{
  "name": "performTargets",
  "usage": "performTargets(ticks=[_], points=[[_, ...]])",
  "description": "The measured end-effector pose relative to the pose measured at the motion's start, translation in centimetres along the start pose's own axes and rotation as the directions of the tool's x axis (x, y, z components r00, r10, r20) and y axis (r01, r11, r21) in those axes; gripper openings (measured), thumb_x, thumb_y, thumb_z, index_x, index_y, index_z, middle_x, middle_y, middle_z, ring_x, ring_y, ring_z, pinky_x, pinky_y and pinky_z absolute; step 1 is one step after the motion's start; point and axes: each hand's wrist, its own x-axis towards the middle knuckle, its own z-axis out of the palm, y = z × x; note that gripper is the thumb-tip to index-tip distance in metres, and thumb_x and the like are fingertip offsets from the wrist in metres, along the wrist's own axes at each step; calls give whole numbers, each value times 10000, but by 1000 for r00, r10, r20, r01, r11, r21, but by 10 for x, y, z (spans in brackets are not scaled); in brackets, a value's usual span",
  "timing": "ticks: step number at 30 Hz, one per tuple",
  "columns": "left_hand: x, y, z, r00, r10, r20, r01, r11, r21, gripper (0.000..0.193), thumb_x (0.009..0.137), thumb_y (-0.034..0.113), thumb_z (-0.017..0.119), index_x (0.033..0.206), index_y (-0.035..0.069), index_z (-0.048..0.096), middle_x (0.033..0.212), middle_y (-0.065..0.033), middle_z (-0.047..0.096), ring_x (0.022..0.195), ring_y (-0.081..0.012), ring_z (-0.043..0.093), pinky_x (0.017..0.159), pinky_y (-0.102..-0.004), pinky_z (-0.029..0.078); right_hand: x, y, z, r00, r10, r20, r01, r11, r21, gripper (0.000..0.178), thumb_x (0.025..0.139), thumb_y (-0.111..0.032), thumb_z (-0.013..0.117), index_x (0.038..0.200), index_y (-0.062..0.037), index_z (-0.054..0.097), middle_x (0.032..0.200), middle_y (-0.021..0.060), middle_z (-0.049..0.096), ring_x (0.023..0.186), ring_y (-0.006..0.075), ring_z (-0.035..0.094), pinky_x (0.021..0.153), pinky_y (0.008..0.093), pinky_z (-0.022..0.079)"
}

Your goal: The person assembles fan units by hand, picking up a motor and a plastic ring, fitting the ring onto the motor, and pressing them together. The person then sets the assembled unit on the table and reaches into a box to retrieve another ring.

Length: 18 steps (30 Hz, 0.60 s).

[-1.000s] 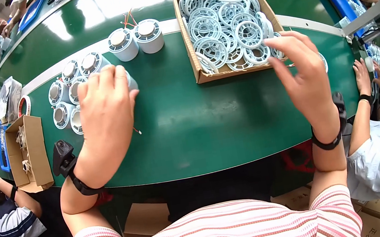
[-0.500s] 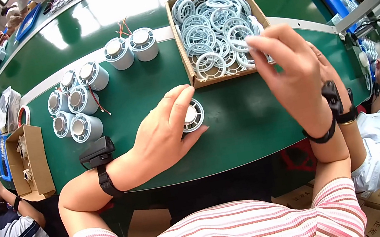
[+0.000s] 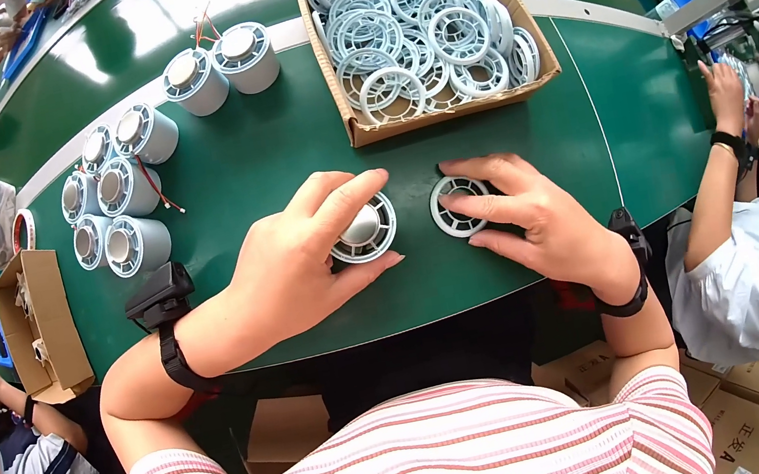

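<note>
My L hand [image 3: 301, 251] curls round the silver-hubbed unit [image 3: 364, 228]; my R hand [image 3: 539, 221] grips the slotted ring [image 3: 440, 214], apart, over the surface [image 3: 428, 279]. Step (est.): holding both pcs. Next move prob. calls for steady unit, level ring.

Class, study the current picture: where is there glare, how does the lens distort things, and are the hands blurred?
Head view: white glare washes out the far part of the green table; head view: the pale strip bows into an arc; head view: left hand and right hand look fairly sharp.
</note>
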Motion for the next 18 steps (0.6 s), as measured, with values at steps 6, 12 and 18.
performTargets(ticks=[6, 12, 18], points=[[-2, 2, 6, 972, -161, 169, 220, 872, -437, 712, 846, 40, 824, 1461, 38, 465, 1295, -113, 584, 1098, -206, 687, 871, -326, 609, 0, -11, 11, 983, 124, -134, -93, 972, 216, 542, 734, -14, 839, 1254, -14, 688, 1256, 153, 608, 1114, 321, 633, 973, 398, 529], [0, 8, 15, 929, -206, 308, 365, 648, -668, 647, 897, -52, 743, 1468, 13, 446, 1375, -90, 526, 1193, -159, 625, 993, -325, 595, 14, -57, 32, 963, 100, -251, -23, 957, 291, 599, 686, -1, 862, 1258, -4, 687, 1231, 155, 612, 1072, 292, 658, 912, 379, 567], [-3, 2, 25, 953, -144, 267, 302, 521, -798, 623, 891, -20, 738, 1453, 14, 470, 1357, -132, 533, 1197, -222, 634, 930, -318, 613, 23, -58, 36, 973, 76, -220, -42, 987, 156, 636, 661, 1, 881, 1267, -17, 691, 1193, 143, 614, 1033, 282, 666, 881, 367, 580]])
